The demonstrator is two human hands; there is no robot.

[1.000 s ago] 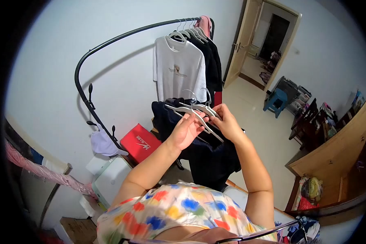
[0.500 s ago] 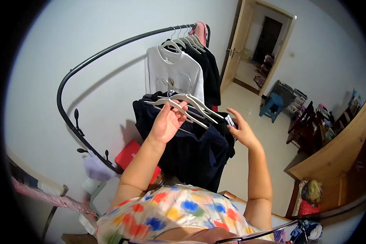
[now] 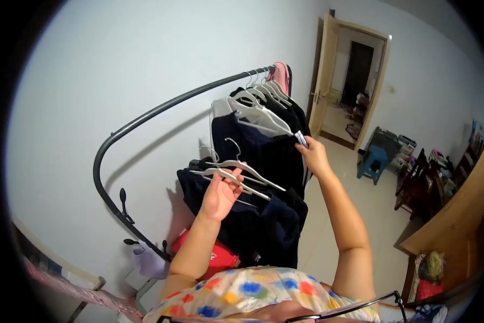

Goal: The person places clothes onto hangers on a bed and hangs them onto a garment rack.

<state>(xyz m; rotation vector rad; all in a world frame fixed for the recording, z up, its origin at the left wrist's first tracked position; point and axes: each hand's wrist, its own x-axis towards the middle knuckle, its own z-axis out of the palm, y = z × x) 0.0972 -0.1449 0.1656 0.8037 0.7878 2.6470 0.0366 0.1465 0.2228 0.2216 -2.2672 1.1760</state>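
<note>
My left hand (image 3: 221, 195) is closed around white hangers (image 3: 241, 182) that carry dark navy and black garments (image 3: 269, 226), which hang in front of my body. Two metal hooks stand up free above that hand. Farther forward, my right hand (image 3: 314, 155) pinches the right end of another white hanger (image 3: 263, 115), beside a small white-striped piece. A dark navy garment (image 3: 239, 141) hangs from this hanger, in front of a white shirt (image 3: 220, 107) on the rack, which it mostly covers. Whether its hook touches the rail is hidden.
A curved black clothes rack (image 3: 161, 109) runs along the wall, with several hangers and a pink item (image 3: 281, 78) at its far end. Below are a red bag (image 3: 220, 261) and a lilac cloth (image 3: 149, 262). A blue stool (image 3: 373, 162) stands near the open door (image 3: 327, 64).
My right hand has carried one hanger with a dark garment forward, away from the bunch, to before the white shirt. My left hand still holds the other hangers. The view has shifted.
</note>
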